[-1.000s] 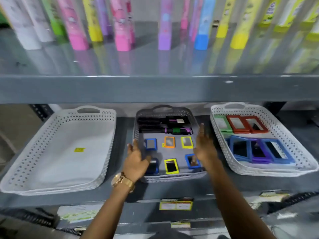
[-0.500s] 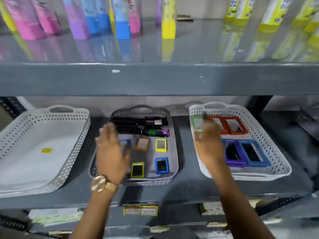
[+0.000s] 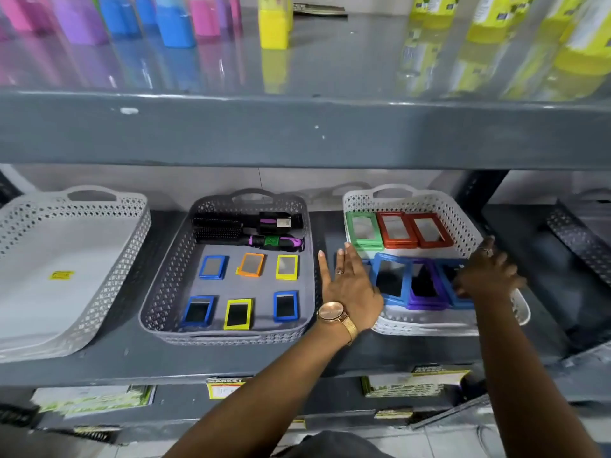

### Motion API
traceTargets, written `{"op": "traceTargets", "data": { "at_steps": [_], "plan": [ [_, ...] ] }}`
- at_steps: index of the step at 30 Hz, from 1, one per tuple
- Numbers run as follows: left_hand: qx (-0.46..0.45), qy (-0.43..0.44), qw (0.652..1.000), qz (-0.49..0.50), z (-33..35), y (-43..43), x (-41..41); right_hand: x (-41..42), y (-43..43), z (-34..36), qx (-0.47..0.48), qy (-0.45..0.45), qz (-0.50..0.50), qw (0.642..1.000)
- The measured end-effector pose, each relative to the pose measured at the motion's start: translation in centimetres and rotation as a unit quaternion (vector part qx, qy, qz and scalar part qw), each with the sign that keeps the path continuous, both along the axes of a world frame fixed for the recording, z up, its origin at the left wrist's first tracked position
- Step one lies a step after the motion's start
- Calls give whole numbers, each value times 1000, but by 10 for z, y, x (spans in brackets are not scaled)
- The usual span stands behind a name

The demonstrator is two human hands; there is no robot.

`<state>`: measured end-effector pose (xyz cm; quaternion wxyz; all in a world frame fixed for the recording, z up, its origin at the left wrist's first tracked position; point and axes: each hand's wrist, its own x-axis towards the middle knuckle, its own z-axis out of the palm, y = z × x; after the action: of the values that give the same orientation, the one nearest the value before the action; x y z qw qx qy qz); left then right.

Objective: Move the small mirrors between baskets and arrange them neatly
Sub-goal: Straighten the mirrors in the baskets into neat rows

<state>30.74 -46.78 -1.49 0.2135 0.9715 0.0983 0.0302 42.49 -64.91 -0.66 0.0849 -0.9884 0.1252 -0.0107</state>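
A grey basket [image 3: 165, 285] in the middle of the shelf holds several small mirrors in two rows, among them an orange-framed one [image 3: 252, 264] and a yellow-framed one [image 3: 237, 313]. A white basket [image 3: 463, 223] to its right holds larger mirrors: green [image 3: 363, 229], two red, blue [image 3: 390, 279] and purple. My left hand [image 3: 350, 285] lies flat with fingers spread at that white basket's left wall. My right hand [image 3: 487, 274] rests over its right side, fingers bent above a blue mirror; whether it grips anything is unclear.
An empty white basket [image 3: 109, 259] sits at the left of the shelf. Two hair brushes [image 3: 244, 233] lie at the back of the grey basket. The upper shelf edge [image 3: 297, 133] overhangs, with coloured bottles [image 3: 272, 21] on it. Price tags line the lower shelf front.
Both hands left the grey basket and moved right to the white basket of larger mirrors. The view has shifted right with them.
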Motion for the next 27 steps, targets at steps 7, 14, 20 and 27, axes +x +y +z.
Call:
{"op": "traceTargets", "data": {
  "at_steps": [7, 14, 20, 27],
  "plan": [
    [-16, 8, 999, -31, 3, 7, -1, -2, 5, 4, -33, -44, 62, 997],
    [85, 51, 945, -312, 41, 14, 50, 5, 27, 24, -19, 246, 394, 886],
    [144, 147, 930, -305, 44, 6, 72, 8, 36, 23, -24, 270, 413, 870],
    [199, 170, 924, -280, 36, 5, 72, 10, 34, 22, -67, 263, 420, 866]
  ]
}}
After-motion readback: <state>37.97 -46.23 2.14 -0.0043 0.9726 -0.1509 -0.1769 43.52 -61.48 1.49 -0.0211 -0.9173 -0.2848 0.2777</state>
